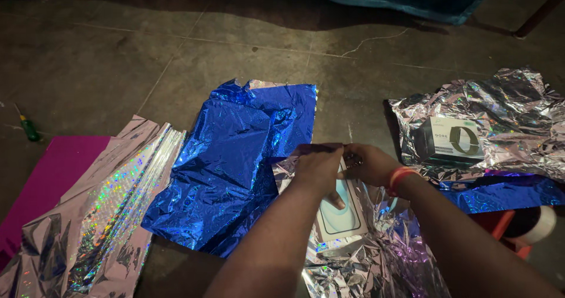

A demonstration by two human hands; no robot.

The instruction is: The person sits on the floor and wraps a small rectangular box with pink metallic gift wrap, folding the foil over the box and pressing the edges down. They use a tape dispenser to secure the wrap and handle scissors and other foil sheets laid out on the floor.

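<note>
My left hand (pixel 318 169) and my right hand (pixel 366 164) meet over a small white box (pixel 341 220) with a pale blue oval picture, which lies on crumpled silver foil paper (pixel 365 262). Both hands pinch the far edge of the foil at the top of the box, folding it toward me. My left thumb rests on the box face. A red band (pixel 400 177) circles my right wrist. A shiny blue foil sheet (pixel 235 156) lies just left of the box.
A second white box (pixel 452 139) with a ring picture sits on silver foil (pixel 500 115) at right. Holographic silver sheets (pixel 100 215) and a magenta sheet (pixel 53 174) lie left. A green-handled screwdriver (pixel 26 127) rests on the concrete floor. A tape roll (pixel 538 227) sits at right.
</note>
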